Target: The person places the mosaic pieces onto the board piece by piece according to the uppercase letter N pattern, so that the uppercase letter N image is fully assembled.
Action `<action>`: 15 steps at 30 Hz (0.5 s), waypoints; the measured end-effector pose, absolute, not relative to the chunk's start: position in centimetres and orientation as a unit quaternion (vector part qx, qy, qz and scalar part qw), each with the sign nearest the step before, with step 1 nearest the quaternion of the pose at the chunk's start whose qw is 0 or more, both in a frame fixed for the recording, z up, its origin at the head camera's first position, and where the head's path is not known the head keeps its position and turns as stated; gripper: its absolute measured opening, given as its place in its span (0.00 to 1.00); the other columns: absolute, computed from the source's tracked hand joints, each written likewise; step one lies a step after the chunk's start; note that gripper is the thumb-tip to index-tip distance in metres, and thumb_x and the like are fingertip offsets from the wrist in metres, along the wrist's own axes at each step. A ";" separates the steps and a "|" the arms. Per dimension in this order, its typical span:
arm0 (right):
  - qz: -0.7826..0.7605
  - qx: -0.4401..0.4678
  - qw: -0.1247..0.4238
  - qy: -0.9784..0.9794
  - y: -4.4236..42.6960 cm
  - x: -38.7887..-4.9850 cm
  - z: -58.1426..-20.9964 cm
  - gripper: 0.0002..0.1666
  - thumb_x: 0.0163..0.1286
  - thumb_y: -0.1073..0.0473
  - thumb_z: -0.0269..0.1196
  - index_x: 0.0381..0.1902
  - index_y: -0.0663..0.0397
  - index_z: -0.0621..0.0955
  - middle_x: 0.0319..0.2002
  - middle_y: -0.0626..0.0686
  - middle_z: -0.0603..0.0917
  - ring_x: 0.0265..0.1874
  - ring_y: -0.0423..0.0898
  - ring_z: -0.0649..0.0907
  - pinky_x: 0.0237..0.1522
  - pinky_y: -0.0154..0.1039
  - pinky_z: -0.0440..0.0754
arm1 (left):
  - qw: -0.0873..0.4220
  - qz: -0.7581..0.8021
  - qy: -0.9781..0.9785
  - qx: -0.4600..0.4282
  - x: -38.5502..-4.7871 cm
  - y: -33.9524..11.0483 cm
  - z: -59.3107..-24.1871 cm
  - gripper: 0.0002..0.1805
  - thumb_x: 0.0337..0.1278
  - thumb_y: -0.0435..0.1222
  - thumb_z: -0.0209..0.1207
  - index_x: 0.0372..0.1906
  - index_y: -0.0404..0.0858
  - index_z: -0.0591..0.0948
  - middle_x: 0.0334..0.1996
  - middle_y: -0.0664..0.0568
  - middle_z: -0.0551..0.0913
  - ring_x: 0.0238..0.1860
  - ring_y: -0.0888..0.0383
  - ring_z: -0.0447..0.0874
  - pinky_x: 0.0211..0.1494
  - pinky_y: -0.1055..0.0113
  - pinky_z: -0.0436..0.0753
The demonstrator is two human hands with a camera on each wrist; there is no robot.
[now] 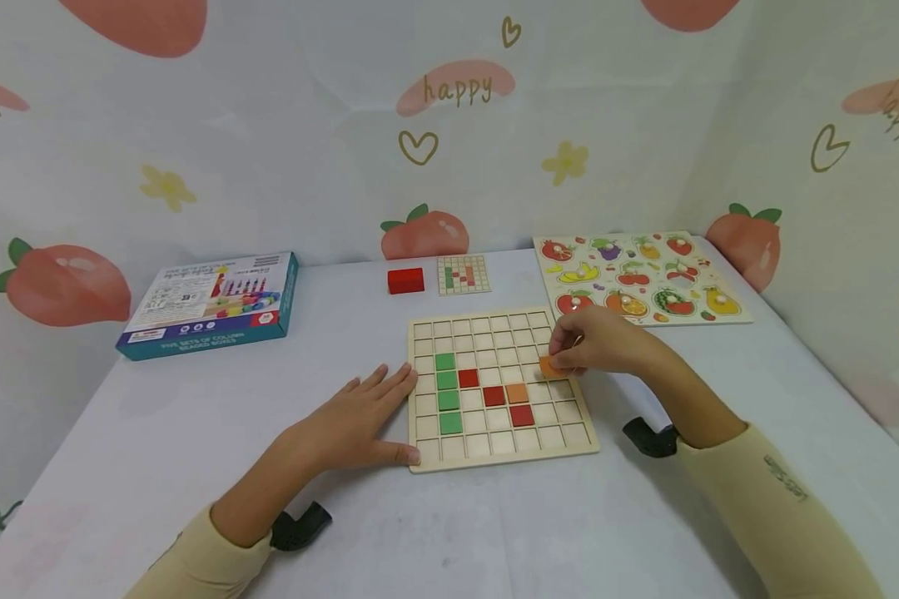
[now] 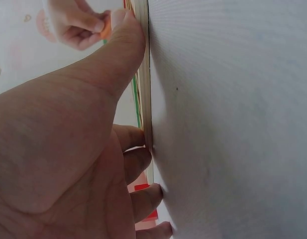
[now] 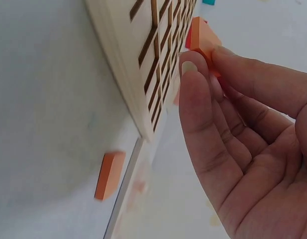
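Observation:
A wooden grid board (image 1: 505, 453) lies on the table. A column of several green tiles (image 1: 448, 401) sits in its left part, with three red tiles (image 1: 494, 396) stepping down to the right and an orange tile (image 1: 517, 393) beside them. My left hand (image 1: 355, 424) is spread flat, its fingertips and thumb touching the board's left edge. Between thumb and fingertips, my right hand (image 1: 603, 339) pinches another orange tile (image 3: 205, 37) above the board's right side. A further orange tile (image 3: 110, 175) lies on the table near the board, hidden from the head view.
Behind the board are a red block (image 1: 406, 281) and a small pattern card (image 1: 464, 274). A fruit puzzle board (image 1: 644, 279) lies at the back right. At the back left lies a flat toy box (image 1: 213, 304). A printed cloth (image 1: 307, 125) hangs behind the table.

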State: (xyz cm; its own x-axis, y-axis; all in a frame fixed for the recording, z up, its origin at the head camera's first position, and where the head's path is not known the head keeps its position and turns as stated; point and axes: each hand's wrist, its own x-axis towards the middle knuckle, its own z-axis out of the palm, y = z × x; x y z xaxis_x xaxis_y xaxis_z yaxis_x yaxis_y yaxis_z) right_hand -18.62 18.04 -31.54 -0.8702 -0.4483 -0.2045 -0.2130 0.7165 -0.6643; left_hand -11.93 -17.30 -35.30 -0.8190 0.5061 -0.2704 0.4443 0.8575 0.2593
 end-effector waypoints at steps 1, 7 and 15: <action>-0.328 -0.186 0.177 0.909 17.8 -18.7 -31.6 0.05 0.65 0.66 0.69 0.31 0.57 0.82 0.27 0.50 0.82 0.25 0.47 0.81 0.32 0.40 0.83 | 0.166 0.093 0.949 0.250 -11.9 -17.3 -35.3 0.62 0.47 0.70 0.62 0.81 0.44 0.52 0.80 0.51 0.50 0.79 0.42 0.42 0.74 0.38 0.52; -0.320 -0.195 0.182 0.909 16.2 -19.4 -31.9 0.05 0.65 0.66 0.70 0.30 0.56 0.83 0.27 0.50 0.82 0.26 0.46 0.80 0.31 0.39 0.81 | 0.167 0.093 0.949 0.250 -11.9 -17.3 -35.2 0.62 0.47 0.70 0.63 0.81 0.44 0.52 0.80 0.51 0.50 0.79 0.42 0.42 0.74 0.38 0.52; -0.305 -0.194 0.191 0.913 14.3 -19.7 -32.4 0.07 0.63 0.65 0.71 0.28 0.54 0.83 0.26 0.49 0.82 0.28 0.45 0.79 0.32 0.38 0.80 | 0.169 0.096 0.948 0.253 -11.9 -17.4 -35.3 0.61 0.48 0.70 0.62 0.81 0.44 0.52 0.80 0.52 0.49 0.79 0.42 0.41 0.74 0.39 0.52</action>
State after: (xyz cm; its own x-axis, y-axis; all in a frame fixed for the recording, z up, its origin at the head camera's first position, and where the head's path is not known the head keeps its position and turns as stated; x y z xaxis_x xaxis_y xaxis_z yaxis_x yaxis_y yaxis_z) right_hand -19.73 14.34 -32.37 -0.8517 -0.4702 -0.2313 -0.2366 0.7390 -0.6309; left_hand -11.89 -17.41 -35.28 -0.8154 0.5115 -0.2712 0.4469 0.8539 0.2668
